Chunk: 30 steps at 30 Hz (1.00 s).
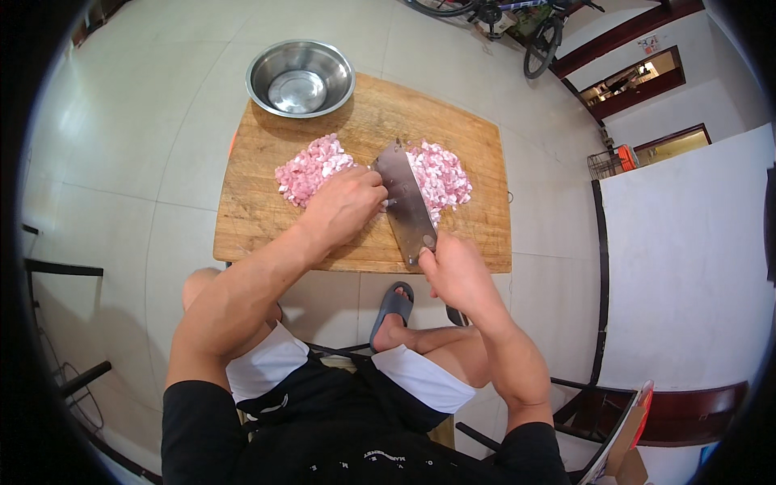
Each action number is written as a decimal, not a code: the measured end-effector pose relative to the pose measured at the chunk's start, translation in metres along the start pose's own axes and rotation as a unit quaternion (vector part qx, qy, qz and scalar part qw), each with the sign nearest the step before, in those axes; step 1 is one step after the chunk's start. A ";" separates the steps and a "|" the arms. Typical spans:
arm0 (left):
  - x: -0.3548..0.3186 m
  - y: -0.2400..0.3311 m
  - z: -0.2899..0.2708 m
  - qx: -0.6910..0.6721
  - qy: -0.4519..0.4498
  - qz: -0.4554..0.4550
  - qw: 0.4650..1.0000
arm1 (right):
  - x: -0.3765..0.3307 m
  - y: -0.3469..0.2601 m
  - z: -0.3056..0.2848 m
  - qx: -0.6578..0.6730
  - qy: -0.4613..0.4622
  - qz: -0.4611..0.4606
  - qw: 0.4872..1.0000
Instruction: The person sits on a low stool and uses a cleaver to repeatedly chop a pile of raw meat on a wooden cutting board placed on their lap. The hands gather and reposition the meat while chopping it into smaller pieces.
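Nearest you are your own lap and knees, black shirt and white shorts, with a sandalled foot [394, 305] on the tiled floor at 6 o'clock of the picture. Just past the knees, your right hand [458, 271] has its fingers wrapped tight round the handle of the cleaver [406, 202]; the blade lies flat-ish across the board, pointing toward 11 o'clock. Your left hand [346, 204] sits at 9 o'clock of the blade, fingers curled down and pressing on the near edge of the left meat pile [311, 168], apparently also touching the blade's side.

The meat is on the wooden board [267, 226], split in two heaps: one left of the blade, the right pile [442, 175] at its 2 o'clock. Both heaps already look cut into small pink cubes, with no whole slab visible, so I judge the chopping mostly done; what remains seems to be finer mincing or gathering.

Farther out, at 12 o'clock, a steel bowl [301, 78] overhangs the board's far edge and holds no meat. Beyond it a bicycle [517, 20] stands.
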<state>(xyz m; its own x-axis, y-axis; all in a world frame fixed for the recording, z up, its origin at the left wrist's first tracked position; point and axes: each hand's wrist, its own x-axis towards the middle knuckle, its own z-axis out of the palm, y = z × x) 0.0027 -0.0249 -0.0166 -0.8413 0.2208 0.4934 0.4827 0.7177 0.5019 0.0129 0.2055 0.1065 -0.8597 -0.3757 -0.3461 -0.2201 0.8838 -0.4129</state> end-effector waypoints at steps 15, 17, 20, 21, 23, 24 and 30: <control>0.009 0.000 -0.002 -0.002 -0.020 -0.041 0.999 | 0.055 0.002 0.018 -0.046 0.044 -0.120 0.991; 0.007 -0.001 -0.002 0.001 -0.027 -0.048 0.998 | 0.067 -0.007 0.016 -0.045 0.036 -0.102 0.993; 0.007 0.002 -0.002 -0.006 -0.038 -0.047 0.998 | 0.082 -0.029 0.009 -0.043 0.025 -0.049 0.998; 0.006 0.004 -0.003 -0.009 -0.043 -0.047 0.998 | 0.087 -0.032 0.009 -0.046 0.028 -0.049 0.997; 0.005 0.004 -0.002 0.001 -0.034 -0.033 0.999 | 0.096 -0.027 0.012 -0.051 0.026 -0.064 0.996; 0.005 0.004 -0.001 0.004 -0.030 -0.024 0.999 | 0.098 -0.020 0.014 -0.040 0.034 -0.055 0.997; 0.001 -0.001 0.005 0.006 0.000 -0.026 1.000 | 0.048 -0.024 -0.010 0.052 -0.058 0.076 0.994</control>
<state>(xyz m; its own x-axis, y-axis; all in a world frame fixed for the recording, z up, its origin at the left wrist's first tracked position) -0.0003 -0.0218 -0.0200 -0.8656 0.1829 0.4661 0.4348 0.7362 0.5186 -0.0280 0.1694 0.1082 -0.8190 -0.2756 -0.5033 -0.0387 0.9016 -0.4308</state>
